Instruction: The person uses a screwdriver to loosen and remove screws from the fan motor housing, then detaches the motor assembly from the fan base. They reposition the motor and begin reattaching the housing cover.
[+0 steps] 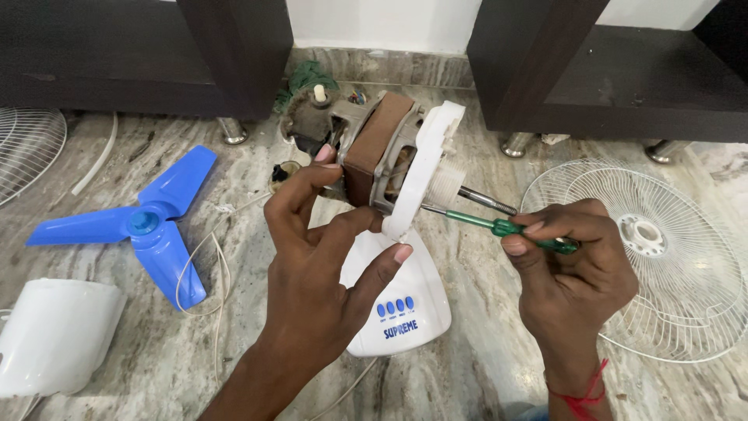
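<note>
On the marble floor (483,366) we see a bared fan motor (374,160) tilted above its white base (405,312) (the one with blue buttons). Our left hand (327,257) grips the motor's white front plate (425,168); our right hand (573,269), beside the motor, closes around a green screwdriver (499,226) whose tip meets that plate. Blue fan blades (144,226) lie well left of the motor, a white wire grille (678,257) to its right.

The floor (483,366) is polished stone, grey streaked with brown and cream, evenly lit with soft sheen. Along its far edge runs a skirting strip (374,66) of the same stone, and above that strip a plain white wall (382,22). Left of the strip stands a dark wooden cabinet (140,54) on a metal foot (232,131); right of it, another dark cabinet (608,70) on similar feet.
</note>
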